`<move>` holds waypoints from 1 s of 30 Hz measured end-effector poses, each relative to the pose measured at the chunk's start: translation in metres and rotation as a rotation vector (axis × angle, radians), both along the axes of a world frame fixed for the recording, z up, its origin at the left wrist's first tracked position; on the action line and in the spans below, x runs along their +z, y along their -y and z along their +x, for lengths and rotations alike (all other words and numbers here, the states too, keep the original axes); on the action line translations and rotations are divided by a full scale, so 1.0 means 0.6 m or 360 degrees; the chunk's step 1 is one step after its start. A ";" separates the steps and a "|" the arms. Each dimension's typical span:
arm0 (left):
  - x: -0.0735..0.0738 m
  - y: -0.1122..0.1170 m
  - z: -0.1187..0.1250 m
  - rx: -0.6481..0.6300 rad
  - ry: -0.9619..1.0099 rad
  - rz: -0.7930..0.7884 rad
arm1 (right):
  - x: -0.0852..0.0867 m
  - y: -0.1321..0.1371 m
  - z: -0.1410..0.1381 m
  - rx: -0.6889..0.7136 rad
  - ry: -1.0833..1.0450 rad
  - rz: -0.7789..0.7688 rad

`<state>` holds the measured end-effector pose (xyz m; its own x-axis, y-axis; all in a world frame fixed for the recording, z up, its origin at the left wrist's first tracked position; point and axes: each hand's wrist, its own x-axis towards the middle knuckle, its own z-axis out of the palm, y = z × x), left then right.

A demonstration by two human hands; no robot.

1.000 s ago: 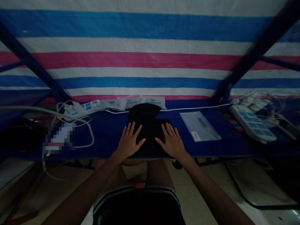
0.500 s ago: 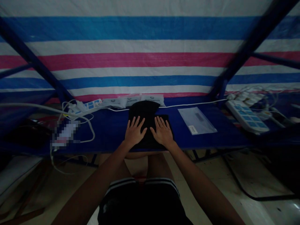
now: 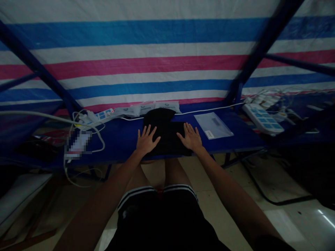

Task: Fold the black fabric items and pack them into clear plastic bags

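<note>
A folded black cloth [image 3: 164, 134] lies on the blue table [image 3: 117, 143], with its upper part narrower than its lower part. My left hand [image 3: 147, 140] rests flat and spread over the cloth's left edge, partly on the table. My right hand [image 3: 190, 137] lies flat with its fingers spread, near the cloth's right edge. Neither hand grips anything.
A clear plastic envelope [image 3: 213, 125] lies right of the cloth. Further right is a white power strip [image 3: 261, 118]. Behind the cloth lie plastic packets [image 3: 146, 109] and another power strip [image 3: 102, 114] with cables. A pixelated object [image 3: 78, 143] sits left. A striped tarp [image 3: 131, 66] hangs behind.
The table now sits higher and smaller in the view. My hands have spread further apart than half a second ago, and both remain flat at the cloth.
</note>
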<state>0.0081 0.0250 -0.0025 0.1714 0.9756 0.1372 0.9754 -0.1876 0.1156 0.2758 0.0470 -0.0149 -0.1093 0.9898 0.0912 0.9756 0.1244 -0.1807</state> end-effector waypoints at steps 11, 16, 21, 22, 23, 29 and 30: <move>0.007 0.002 0.002 0.0054 0.0032 -0.0119 | 0.005 0.001 -0.001 0.0008 -0.0041 -0.0010; 0.005 0.001 0.000 0.0046 0.0022 -0.0130 | 0.010 0.003 -0.002 -0.0004 -0.0072 -0.0017; 0.006 0.005 0.001 0.0052 0.0009 -0.0105 | 0.013 0.005 -0.001 -0.0012 -0.0084 -0.0006; 0.006 0.006 0.001 0.0052 0.0009 -0.0094 | 0.014 0.006 -0.001 -0.0012 -0.0087 0.0001; 0.007 0.009 0.000 0.0050 0.0010 -0.0084 | 0.014 0.007 0.000 -0.0010 -0.0091 0.0008; 0.010 0.018 -0.001 0.0034 0.0023 -0.0047 | 0.014 0.011 -0.001 -0.0018 -0.0125 0.0059; 0.010 0.018 0.000 0.0034 0.0021 -0.0041 | 0.013 0.011 -0.002 -0.0022 -0.0130 0.0068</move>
<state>0.0079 0.0142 0.0033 0.1488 0.9823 0.1143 0.9775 -0.1635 0.1329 0.2749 0.0406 -0.0069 -0.0862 0.9862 0.1416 0.9596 0.1204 -0.2544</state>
